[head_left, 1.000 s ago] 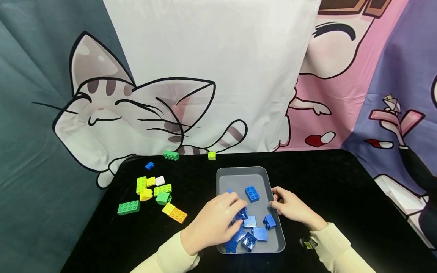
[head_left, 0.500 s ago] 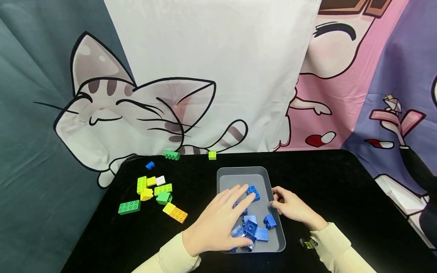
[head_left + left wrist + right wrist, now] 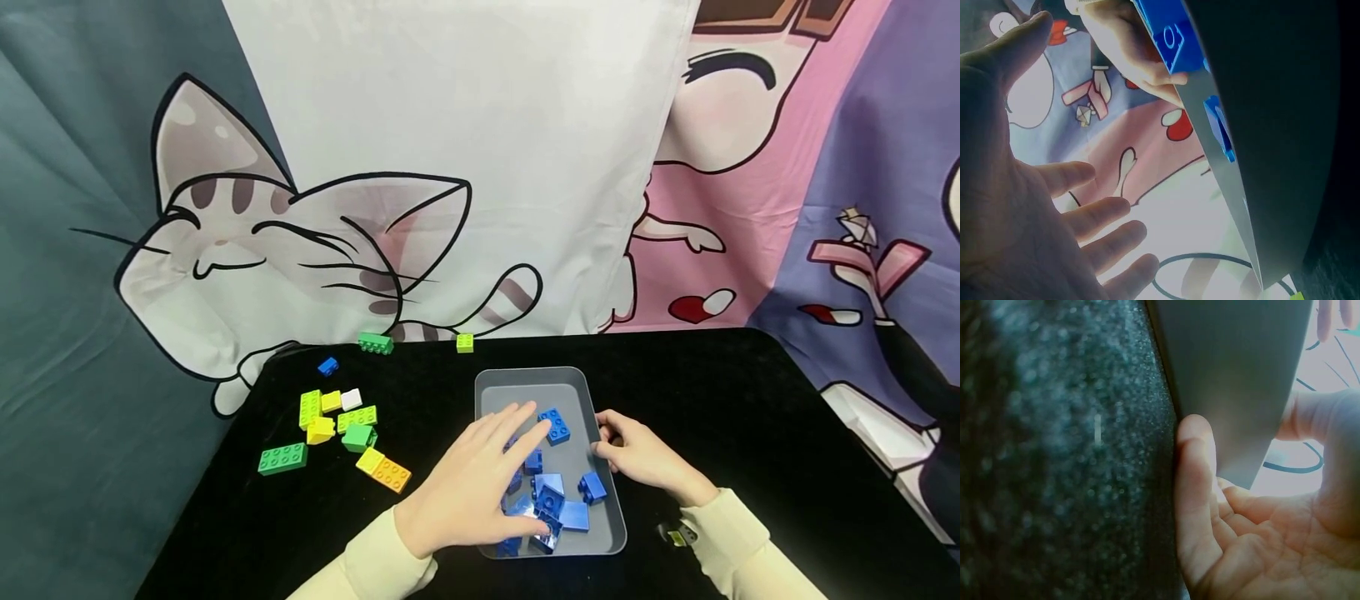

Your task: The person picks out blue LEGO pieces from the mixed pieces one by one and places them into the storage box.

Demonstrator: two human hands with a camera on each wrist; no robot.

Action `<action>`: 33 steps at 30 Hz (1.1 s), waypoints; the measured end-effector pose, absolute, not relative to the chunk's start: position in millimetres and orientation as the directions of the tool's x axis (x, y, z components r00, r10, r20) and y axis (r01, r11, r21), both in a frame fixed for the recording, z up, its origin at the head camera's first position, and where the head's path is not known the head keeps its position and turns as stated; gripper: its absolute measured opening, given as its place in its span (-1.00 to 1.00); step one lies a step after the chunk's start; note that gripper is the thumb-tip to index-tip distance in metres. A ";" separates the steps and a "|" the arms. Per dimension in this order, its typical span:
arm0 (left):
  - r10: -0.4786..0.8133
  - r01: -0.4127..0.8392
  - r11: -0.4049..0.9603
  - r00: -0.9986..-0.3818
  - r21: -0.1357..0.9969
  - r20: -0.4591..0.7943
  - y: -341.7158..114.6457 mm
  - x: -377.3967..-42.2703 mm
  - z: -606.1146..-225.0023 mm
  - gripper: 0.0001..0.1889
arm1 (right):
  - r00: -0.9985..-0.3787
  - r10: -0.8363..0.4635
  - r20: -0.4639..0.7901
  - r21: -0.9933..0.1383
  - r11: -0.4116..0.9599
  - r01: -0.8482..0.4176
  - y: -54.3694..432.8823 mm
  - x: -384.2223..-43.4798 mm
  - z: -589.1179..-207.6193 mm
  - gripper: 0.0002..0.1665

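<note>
A grey tray point(image 3: 528, 388) lies on the black cloth, with several blue building bricks point(image 3: 575, 516) loose in its nearer half. Farther up in it sits a studded blue brick point(image 3: 556, 427). My left hand point(image 3: 468, 492) hovers over the tray's left side, fingers spread, holding nothing; it hides part of the bricks. The left wrist view shows that palm point(image 3: 1016, 212) bare, beside the tray's outer wall point(image 3: 1272, 144). At the tray's right edge my right hand point(image 3: 645, 457) grips the rim. In the right wrist view its fingers point(image 3: 1196, 481) press the outer wall, thumb at the rim.
Left of the tray are scattered green point(image 3: 282, 458), yellow point(image 3: 320, 430), orange point(image 3: 392, 475) and white point(image 3: 351, 400) bricks. A small blue brick point(image 3: 327, 366) and a lime brick point(image 3: 465, 342) lie near the back. A printed curtain point(image 3: 480, 167) hangs behind the table.
My left hand's fingers have uncurled and spread, moving off the blue bricks, which have shifted in the tray. My right hand has stayed on the tray's edge.
</note>
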State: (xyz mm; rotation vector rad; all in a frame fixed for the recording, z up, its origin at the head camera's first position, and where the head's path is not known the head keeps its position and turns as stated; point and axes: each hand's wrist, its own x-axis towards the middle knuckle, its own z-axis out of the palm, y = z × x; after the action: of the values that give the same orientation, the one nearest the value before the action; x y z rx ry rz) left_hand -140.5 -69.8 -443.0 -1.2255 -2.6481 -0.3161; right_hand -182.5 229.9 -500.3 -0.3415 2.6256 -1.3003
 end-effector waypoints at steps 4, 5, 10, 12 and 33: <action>0.706 0.753 0.650 -0.650 0.108 0.280 -75.9 -145.4 -442.0 0.15 | -0.956 -0.288 -0.063 -0.795 0.593 -0.126 229.7 -183.0 -500.7 -0.64; 0.700 0.748 0.654 -0.656 0.115 0.284 -78.3 -146.7 -441.8 0.15 | -0.955 -0.288 -0.062 -0.795 0.593 -0.128 229.7 -182.9 -500.9 -0.64; 0.662 0.719 0.681 -0.685 0.137 0.304 -95.9 -156.5 -441.8 0.12 | -0.956 -0.288 -0.058 -0.799 0.587 -0.128 229.6 -182.6 -502.0 -0.65; 0.645 0.704 0.697 -0.698 0.134 0.312 -104.7 -163.0 -442.8 0.14 | -0.957 -0.285 -0.059 -0.802 0.584 -0.125 230.0 -182.7 -502.5 -0.66; 0.379 0.400 0.910 -0.908 0.107 0.178 -224.8 -257.1 -438.6 0.05 | -0.955 -0.287 -0.068 -0.815 0.569 -0.113 230.0 -182.7 -503.5 -0.66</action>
State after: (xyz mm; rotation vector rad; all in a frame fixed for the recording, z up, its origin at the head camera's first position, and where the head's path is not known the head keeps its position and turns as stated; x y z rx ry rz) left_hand -257.1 -224.8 -438.6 -0.5989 -2.9191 -0.2117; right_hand -182.7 230.0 -503.5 -0.3362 2.6074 -1.3332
